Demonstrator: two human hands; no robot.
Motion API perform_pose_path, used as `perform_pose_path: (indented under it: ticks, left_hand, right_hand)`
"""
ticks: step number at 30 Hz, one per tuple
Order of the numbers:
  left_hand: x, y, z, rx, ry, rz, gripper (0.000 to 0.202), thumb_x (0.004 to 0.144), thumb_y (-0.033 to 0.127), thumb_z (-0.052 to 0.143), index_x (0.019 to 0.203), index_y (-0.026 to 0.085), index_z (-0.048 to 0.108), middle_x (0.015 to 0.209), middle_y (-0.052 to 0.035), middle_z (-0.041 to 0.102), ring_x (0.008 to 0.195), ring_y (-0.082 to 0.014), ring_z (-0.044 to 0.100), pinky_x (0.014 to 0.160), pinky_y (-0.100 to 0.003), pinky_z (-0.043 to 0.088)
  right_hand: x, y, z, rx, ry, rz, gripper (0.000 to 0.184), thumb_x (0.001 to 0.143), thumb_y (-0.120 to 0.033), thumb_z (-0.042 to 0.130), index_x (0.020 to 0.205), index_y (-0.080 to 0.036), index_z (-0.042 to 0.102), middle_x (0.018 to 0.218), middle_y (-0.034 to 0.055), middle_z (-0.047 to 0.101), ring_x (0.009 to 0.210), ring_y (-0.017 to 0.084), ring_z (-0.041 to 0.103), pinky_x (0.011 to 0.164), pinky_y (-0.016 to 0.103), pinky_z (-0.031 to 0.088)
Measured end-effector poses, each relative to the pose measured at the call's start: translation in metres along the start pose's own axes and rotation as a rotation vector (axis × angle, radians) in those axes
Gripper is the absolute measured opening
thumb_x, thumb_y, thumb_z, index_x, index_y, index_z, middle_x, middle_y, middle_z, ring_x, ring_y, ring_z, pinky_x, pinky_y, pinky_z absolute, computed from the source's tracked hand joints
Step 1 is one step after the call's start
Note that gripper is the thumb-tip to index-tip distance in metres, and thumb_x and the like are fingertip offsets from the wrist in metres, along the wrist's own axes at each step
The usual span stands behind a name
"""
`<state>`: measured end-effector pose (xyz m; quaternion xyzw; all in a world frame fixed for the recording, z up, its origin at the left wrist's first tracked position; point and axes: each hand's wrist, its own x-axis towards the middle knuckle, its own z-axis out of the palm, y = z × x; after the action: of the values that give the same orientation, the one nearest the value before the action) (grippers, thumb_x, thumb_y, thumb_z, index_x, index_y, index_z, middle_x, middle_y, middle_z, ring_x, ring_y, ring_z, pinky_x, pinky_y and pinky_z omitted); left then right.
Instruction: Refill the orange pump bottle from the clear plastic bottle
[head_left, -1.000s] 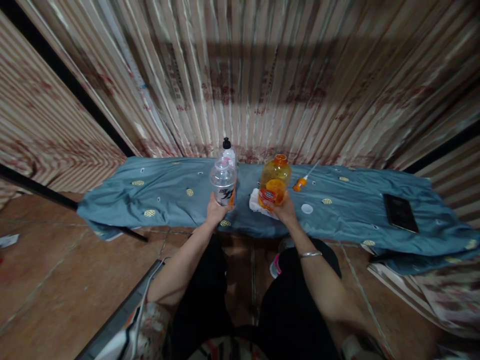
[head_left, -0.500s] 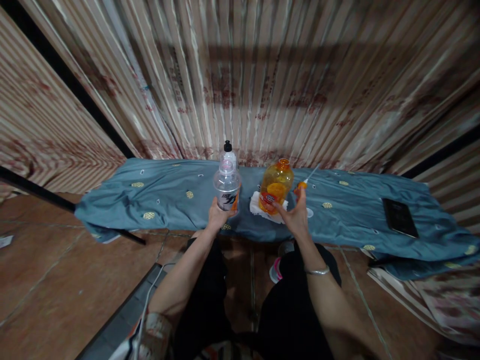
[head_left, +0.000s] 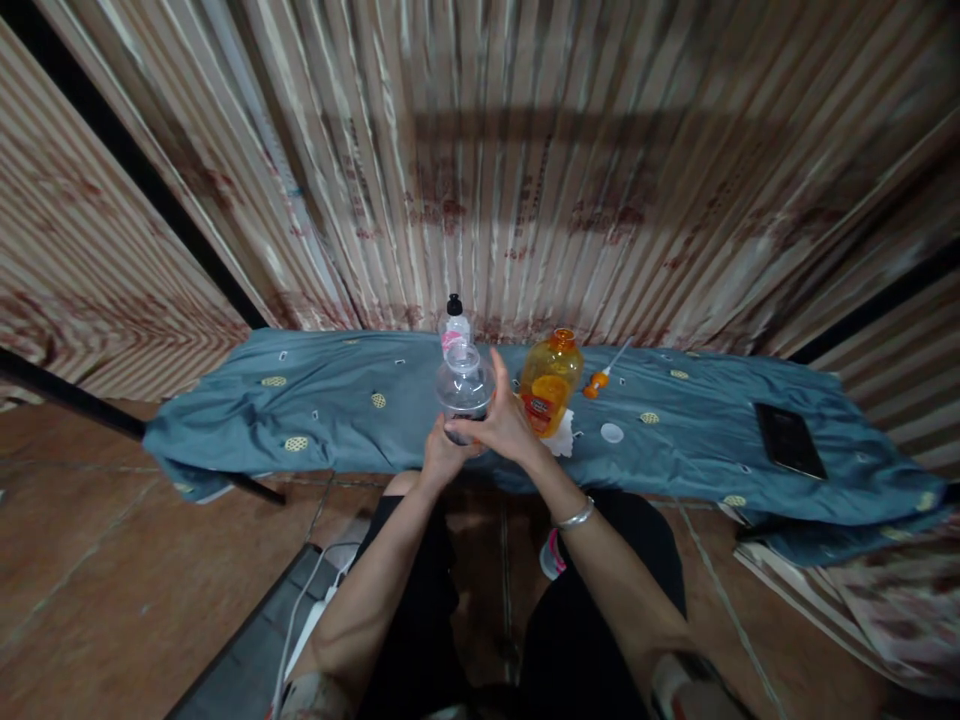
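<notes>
Both hands are closed round a clear plastic bottle (head_left: 465, 380) with no cap, held upright at the near edge of the blue cloth-covered surface (head_left: 330, 400). My left hand (head_left: 441, 458) grips it from below and behind. My right hand (head_left: 506, 425) wraps its right side, one finger pointing up. Just right of the hands stands an orange bottle (head_left: 549, 380) on a white cloth (head_left: 562, 440). A small white bottle with a black cap (head_left: 454, 325) stands behind the clear one.
An orange-handled pump tube (head_left: 600, 378) and a white cap (head_left: 612, 432) lie right of the orange bottle. A dark phone (head_left: 789, 440) rests at the far right. Striped curtains (head_left: 480, 170) hang behind. A white cable (head_left: 300, 625) trails on the brown tiled floor.
My right hand let go of the orange bottle, drew back, then crossed left onto the clear bottle. The orange bottle now stands alone on the white cloth.
</notes>
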<state>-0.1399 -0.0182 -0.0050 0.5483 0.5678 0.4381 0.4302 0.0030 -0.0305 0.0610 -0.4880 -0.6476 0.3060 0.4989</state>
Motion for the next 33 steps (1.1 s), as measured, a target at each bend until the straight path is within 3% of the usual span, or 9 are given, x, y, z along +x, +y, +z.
perform_pose_path:
  ticks: [5,8,12,15,18,20,28,31,33]
  left_hand:
    - [-0.005,-0.002,-0.003,-0.076,-0.026,-0.029,0.071,0.039,0.024,0.099,0.102,0.021,0.066,0.095,-0.0041,0.077,0.104,-0.0338,0.075,0.1,-0.047,0.056]
    - [-0.007,-0.003,-0.007,-0.22,-0.056,-0.027,0.096,0.038,0.031,0.101,0.125,0.023,0.062,0.12,-0.0086,0.076,0.121,-0.0335,0.071,0.108,-0.046,0.054]
    - [-0.013,0.003,-0.012,-0.487,-0.101,-0.069,0.102,0.06,0.073,0.085,0.145,0.029,0.049,0.152,-0.0148,0.061,0.138,-0.0328,0.063,0.109,-0.048,0.054]
    - [-0.023,0.015,-0.009,-0.629,-0.193,-0.179,0.093,0.075,0.094,0.052,0.136,0.025,0.058,0.137,-0.018,0.07,0.128,-0.0384,0.069,0.1,-0.059,0.058]
    - [-0.037,0.029,0.0,-0.752,-0.284,-0.267,0.087,0.084,0.092,0.043,0.13,0.022,0.066,0.126,-0.0185,0.075,0.117,-0.0378,0.073,0.092,-0.058,0.06]
    - [-0.045,0.036,0.007,-1.042,-0.262,-0.428,0.074,0.086,0.082,0.058,0.124,0.02,0.07,0.121,-0.0181,0.076,0.111,-0.035,0.073,0.087,-0.05,0.061]
    - [-0.053,0.035,0.008,-1.127,-0.206,-0.48,0.043,0.094,0.055,0.063,0.11,0.017,0.072,0.098,-0.0146,0.077,0.08,-0.0268,0.074,0.053,-0.028,0.052]
    - [-0.048,0.029,-0.001,-1.111,-0.182,-0.485,0.043,0.095,0.055,0.062,0.112,0.017,0.071,0.094,-0.014,0.077,0.077,-0.0267,0.074,0.05,-0.027,0.05]
    - [-0.044,0.025,-0.006,-1.101,-0.162,-0.48,0.042,0.095,0.054,0.062,0.114,0.017,0.071,0.095,-0.0131,0.078,0.079,-0.0266,0.075,0.05,-0.026,0.05]
  right_hand:
    - [-0.002,-0.008,0.008,0.052,0.13,0.046,0.119,0.058,-0.043,0.099,0.159,-0.021,0.041,0.154,0.018,0.061,0.143,0.036,0.059,0.123,0.054,0.045]
    - [-0.005,-0.019,0.004,0.106,0.226,0.066,0.107,0.055,-0.045,0.099,0.148,-0.02,0.051,0.142,0.0148,0.069,0.135,0.034,0.064,0.121,0.053,0.047]
    - [-0.006,-0.038,-0.008,0.225,0.314,0.06,0.104,0.058,-0.049,0.097,0.147,-0.021,0.053,0.133,0.0114,0.074,0.124,0.031,0.07,0.112,0.048,0.055]
    - [-0.006,-0.049,-0.016,0.295,0.337,0.035,0.102,0.059,-0.052,0.096,0.147,-0.022,0.053,0.133,0.0108,0.075,0.123,0.031,0.07,0.108,0.045,0.057]
    - [-0.007,-0.056,-0.019,0.326,0.353,0.014,0.097,0.061,-0.053,0.094,0.144,-0.022,0.056,0.132,0.0107,0.075,0.124,0.031,0.07,0.108,0.044,0.057]
    - [-0.007,-0.058,-0.019,0.334,0.367,-0.001,0.097,0.06,-0.053,0.095,0.144,-0.022,0.056,0.131,0.0108,0.075,0.123,0.031,0.07,0.107,0.044,0.057]
    - [-0.018,-0.041,-0.014,0.255,0.305,-0.005,0.1,0.063,-0.056,0.097,0.147,-0.023,0.054,0.134,0.0122,0.073,0.123,0.031,0.071,0.109,0.048,0.056]
    - [-0.026,-0.032,-0.035,0.154,0.335,-0.092,0.098,0.069,-0.059,0.094,0.151,-0.025,0.05,0.148,0.0151,0.065,0.139,0.033,0.062,0.119,0.053,0.049]
    - [-0.028,-0.023,-0.059,0.081,0.476,-0.152,0.09,0.08,-0.06,0.085,0.154,-0.025,0.046,0.153,0.0163,0.06,0.144,0.032,0.058,0.123,0.054,0.045]
